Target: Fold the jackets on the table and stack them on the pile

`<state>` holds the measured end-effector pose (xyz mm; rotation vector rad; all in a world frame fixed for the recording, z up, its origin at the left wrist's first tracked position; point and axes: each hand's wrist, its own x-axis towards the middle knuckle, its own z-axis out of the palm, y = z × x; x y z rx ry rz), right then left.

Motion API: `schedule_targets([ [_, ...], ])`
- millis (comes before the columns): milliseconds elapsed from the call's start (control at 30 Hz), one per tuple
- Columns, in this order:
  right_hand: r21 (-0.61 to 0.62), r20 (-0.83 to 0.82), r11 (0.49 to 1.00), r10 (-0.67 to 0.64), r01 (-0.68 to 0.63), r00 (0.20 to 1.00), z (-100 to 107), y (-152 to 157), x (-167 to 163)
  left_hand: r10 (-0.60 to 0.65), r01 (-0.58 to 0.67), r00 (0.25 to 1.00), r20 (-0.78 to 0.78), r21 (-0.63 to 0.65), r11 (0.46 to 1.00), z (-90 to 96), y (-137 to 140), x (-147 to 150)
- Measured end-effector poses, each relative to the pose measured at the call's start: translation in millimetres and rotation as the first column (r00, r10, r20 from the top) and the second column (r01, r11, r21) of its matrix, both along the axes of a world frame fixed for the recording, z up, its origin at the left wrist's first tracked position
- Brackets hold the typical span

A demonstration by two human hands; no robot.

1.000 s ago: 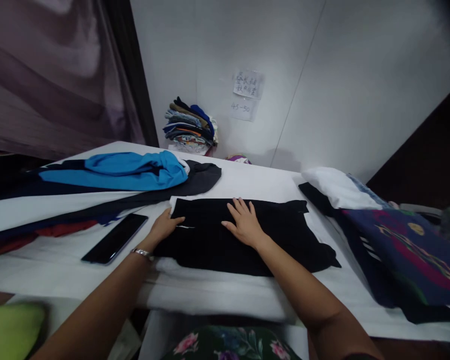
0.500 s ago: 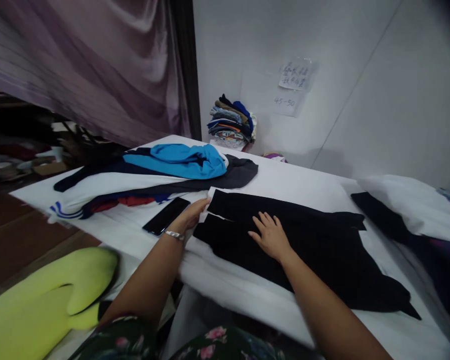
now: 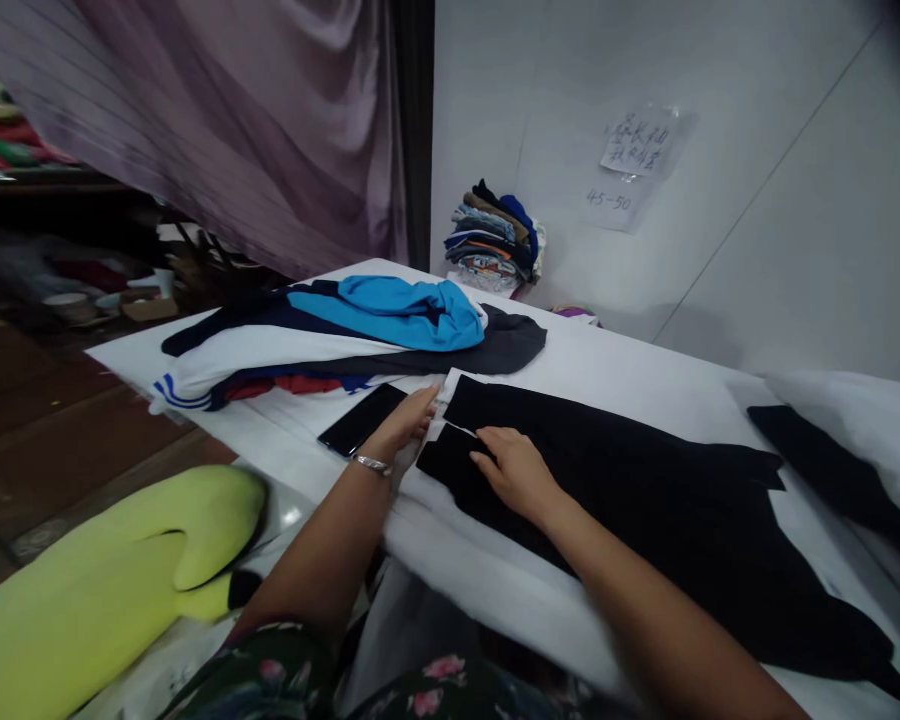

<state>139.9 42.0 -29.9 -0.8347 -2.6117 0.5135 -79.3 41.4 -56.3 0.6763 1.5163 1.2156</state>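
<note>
right hand [image 3: 521, 472], atop black garment [image 3: 660, 500], nearer left hand [image 3: 403, 424]; right fingers [image 3: 497, 437] bent, parted; left grip unclear

left hand [image 3: 407, 422]: bare | left wrist [image 3: 385, 448]: narrow, shiny, silver-coloured bracelet [image 3: 373, 465], closely circling it | right hand [image 3: 520, 472]: bare, as are wrist [image 3: 559, 508] and forearm [image 3: 637, 592] | clothing [image 3: 311, 690]: dark green floral fabric, pink blooms [image 3: 446, 667] and leaf-like green shapes; cut hard to tell, lower frame edge crops it
</note>
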Motion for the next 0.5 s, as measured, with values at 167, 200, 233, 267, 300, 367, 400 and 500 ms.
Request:
schedule_targets([
  [167,-0.197,-0.023,0.979,-0.062,0.056,0.998,-8,22,-13,-0.006,0.006,1.000,-0.027,-0.007,1.000,0.0,0,2],
  [200,-0.223,-0.028,0.972,-0.078,0.070,0.997,-9,25,-14,-0.004,0.004,0.999,-0.035,-0.006,1.000,0.2,0,2],
  [233,-0.236,-0.012,0.968,-0.090,0.085,0.996,-9,26,-15,0.000,0.000,0.999,-0.046,-0.005,1.000,0.6,0,3],
  [267,-0.236,0.023,0.967,-0.095,0.098,0.995,-8,27,-17,0.003,-0.003,0.998,-0.058,-0.003,1.000,1.2,0,4],
  [300,-0.224,0.071,0.969,-0.091,0.105,0.993,-7,28,-18,0.002,-0.002,0.998,-0.070,0.002,1.000,2.0,0,6],
  [367,-0.188,0.169,0.978,-0.055,0.087,0.984,-4,28,-23,-0.004,0.006,0.996,-0.090,0.015,1.000,3.8,-2,7],
  [400,-0.169,0.201,0.983,-0.035,0.070,0.979,-3,28,-25,-0.004,0.006,0.995,-0.101,0.023,1.000,4.6,-2,8],
  [500,-0.118,0.168,0.992,-0.013,0.033,0.986,0,29,-30,0.027,-0.022,0.991,-0.131,0.041,0.999,5.1,-2,9],
])
